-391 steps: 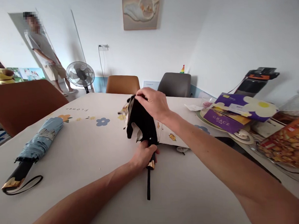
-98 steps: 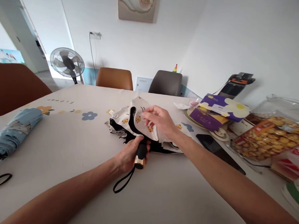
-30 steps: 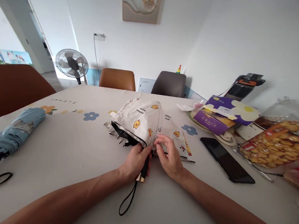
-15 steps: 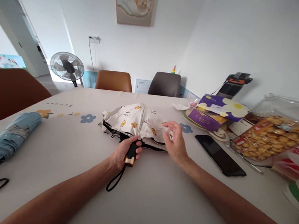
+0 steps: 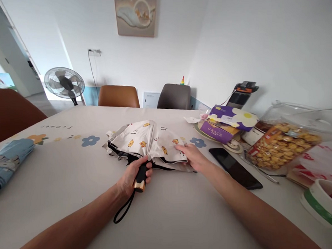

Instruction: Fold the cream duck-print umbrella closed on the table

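A white folding umbrella [image 5: 152, 138] with small yellow cartoon figures and black trim lies loosely collapsed on the table, its canopy spread in folds. My left hand [image 5: 132, 177] is wrapped round its black handle, which ends in a gold cap [image 5: 139, 186] with a black wrist loop [image 5: 123, 212]. At the canopy's right side, my right hand [image 5: 191, 155] pinches the fabric near its edge between thumb and fingers; some of those fingers are hidden beneath the cloth.
A folded blue umbrella [image 5: 10, 162] lies at the left. On the right are a black phone [image 5: 235, 168], a purple box [image 5: 219, 131], a clear tub of snacks [image 5: 285, 144] and a white-and-green roll [image 5: 323, 205]. Chairs [image 5: 118, 96] and a fan [image 5: 65, 83] stand beyond the table.
My right hand has closed from a raised, open pose onto the canopy's right edge. My left hand keeps its hold on the handle. The view has shifted slightly to the right.
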Action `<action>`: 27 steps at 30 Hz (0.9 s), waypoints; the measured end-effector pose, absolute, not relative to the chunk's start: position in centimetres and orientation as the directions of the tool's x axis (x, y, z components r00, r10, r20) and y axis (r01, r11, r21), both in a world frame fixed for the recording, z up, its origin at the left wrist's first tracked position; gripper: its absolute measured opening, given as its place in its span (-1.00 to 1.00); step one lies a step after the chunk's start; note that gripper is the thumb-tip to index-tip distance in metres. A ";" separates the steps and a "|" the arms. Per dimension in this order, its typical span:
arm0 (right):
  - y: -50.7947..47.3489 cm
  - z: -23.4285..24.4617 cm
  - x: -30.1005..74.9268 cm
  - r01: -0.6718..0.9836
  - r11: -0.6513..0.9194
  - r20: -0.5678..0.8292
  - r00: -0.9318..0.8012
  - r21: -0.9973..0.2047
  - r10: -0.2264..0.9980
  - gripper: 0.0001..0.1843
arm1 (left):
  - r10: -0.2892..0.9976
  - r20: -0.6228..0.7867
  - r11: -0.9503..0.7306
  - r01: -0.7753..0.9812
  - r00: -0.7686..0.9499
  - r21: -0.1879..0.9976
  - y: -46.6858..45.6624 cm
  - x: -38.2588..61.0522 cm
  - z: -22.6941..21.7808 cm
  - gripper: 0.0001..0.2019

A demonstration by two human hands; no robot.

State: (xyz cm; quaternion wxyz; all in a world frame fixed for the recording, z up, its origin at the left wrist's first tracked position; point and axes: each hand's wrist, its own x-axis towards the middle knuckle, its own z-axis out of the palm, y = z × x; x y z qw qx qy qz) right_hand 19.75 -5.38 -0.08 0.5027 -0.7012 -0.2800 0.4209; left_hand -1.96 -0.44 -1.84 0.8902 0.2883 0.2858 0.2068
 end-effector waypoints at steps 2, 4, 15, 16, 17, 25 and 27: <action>-4.9 1.7 19.9 -0.177 -0.248 -0.300 0.415 -0.953 0.859 -0.82 | 0.535 -0.388 0.750 -0.211 0.750 0.627 -0.4 -2.0 -2.0 -0.75; -4.2 4.0 19.8 -0.285 -0.051 -0.174 0.428 -0.957 0.887 -0.85 | 0.530 -0.396 0.754 -0.203 0.750 0.625 -0.4 -1.9 -2.1 -0.77; 2.5 8.6 13.0 -0.303 0.180 0.071 0.339 -0.936 0.938 -0.91 | 0.568 -0.392 0.697 -0.170 0.724 0.696 -0.5 -1.4 -2.6 -0.79; 3.2 8.4 12.4 -0.309 0.170 0.061 0.331 -0.936 0.942 -0.91 | 0.573 -0.405 0.686 -0.147 0.712 0.712 -0.6 -1.4 -2.6 -0.79; 3.9 8.1 11.8 -0.307 0.165 0.056 0.336 -0.937 0.940 -0.90 | 0.576 -0.417 0.676 -0.123 0.703 0.727 -0.6 -1.4 -2.5 -0.77; 5.6 5.7 9.7 -0.354 0.170 0.072 0.274 -0.920 0.959 -0.80 | 0.600 -0.509 0.693 -0.082 0.617 0.716 -0.9 -1.4 -1.3 -0.87; 5.4 5.2 9.6 -0.345 0.159 0.069 0.259 -0.925 0.964 -0.78 | 0.561 -0.523 0.721 -0.068 0.642 0.690 -0.8 -1.4 -1.2 -0.84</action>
